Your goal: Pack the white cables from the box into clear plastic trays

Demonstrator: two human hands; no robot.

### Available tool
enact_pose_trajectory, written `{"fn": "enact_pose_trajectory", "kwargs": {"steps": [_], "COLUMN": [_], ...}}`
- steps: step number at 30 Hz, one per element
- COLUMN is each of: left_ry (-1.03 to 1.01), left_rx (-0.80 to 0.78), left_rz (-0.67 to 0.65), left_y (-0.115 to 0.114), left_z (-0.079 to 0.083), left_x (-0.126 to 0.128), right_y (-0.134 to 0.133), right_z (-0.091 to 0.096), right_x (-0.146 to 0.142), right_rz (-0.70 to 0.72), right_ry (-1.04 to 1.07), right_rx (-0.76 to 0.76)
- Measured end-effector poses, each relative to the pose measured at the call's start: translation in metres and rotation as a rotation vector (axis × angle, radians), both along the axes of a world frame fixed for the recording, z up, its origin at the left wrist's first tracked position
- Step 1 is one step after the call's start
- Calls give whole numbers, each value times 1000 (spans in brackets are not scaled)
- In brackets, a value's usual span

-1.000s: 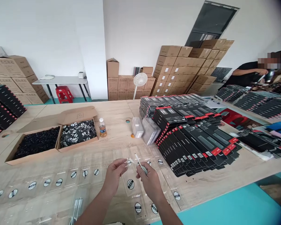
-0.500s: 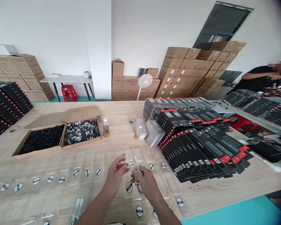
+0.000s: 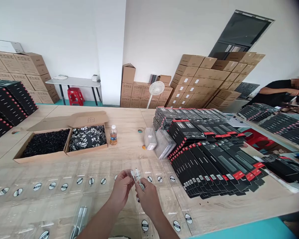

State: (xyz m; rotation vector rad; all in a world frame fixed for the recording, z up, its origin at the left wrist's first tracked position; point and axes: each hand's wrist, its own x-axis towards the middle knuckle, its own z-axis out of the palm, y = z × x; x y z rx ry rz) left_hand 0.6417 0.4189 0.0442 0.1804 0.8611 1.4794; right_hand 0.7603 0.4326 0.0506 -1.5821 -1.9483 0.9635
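Note:
Both hands hold a white cable (image 3: 137, 174) over the middle of the table, its two connector ends side by side and pointing away from me. My left hand (image 3: 121, 186) pinches near one connector. Closed around the cable's folded part is my right hand (image 3: 148, 196), which covers most of it. Beneath and around them lie clear plastic trays (image 3: 101, 169) in rows, several with round black-and-white stickers (image 3: 145, 225). Another white cable (image 3: 80, 217) lies bundled in a tray left of my forearms.
Two open cartons hold small black pieces (image 3: 46, 142) and black-and-white discs (image 3: 87, 136). A bottle (image 3: 113, 135) stands beside them. Clear plastic cases (image 3: 164, 143) and fanned black boxes (image 3: 209, 162) occupy the right. A co-worker (image 3: 274, 91) is at the far right.
My hands have come together, and the cable's connectors now sit side by side between them; before, my right hand held one end upright, apart from my left. The camera view has shifted slightly.

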Motion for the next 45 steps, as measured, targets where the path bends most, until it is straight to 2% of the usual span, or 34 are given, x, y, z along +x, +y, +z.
{"fn": "enact_pose_trajectory", "kwargs": {"steps": [6,15,24,26,31,33,36,39,45], "left_ry": [66,197,349,333,188,169,163,156,99], "left_rx": [-76,-63,-118,-96,-92,-107,-94,-19,77], "left_rz": [80,118,198,208,205,182,136,113,105], "left_y": [2,2,7,7,5,3,-2,-6,-3], "left_z": [5,-11,-20,-18,-18,-21,-24,-21,5], "left_x": [6,13,14,14,12,8,0,-5,-7], "right_y": [-3,-1,-2,-3,-9,-10,-9,-6,-2], "right_z": [3,13,9,10,3,-5,-14,-13,4], "right_x": [-1,0,1,1,-5,-9,-12,-11,-7], "right_rz": [21,27,67,82,97,104,146,175,87], "right_ry": [39,94,-10,-69,-411,-464,-419,-335,-86], "right_rx": [-66,-248,-254,-210,115,146,112,111,279]}}
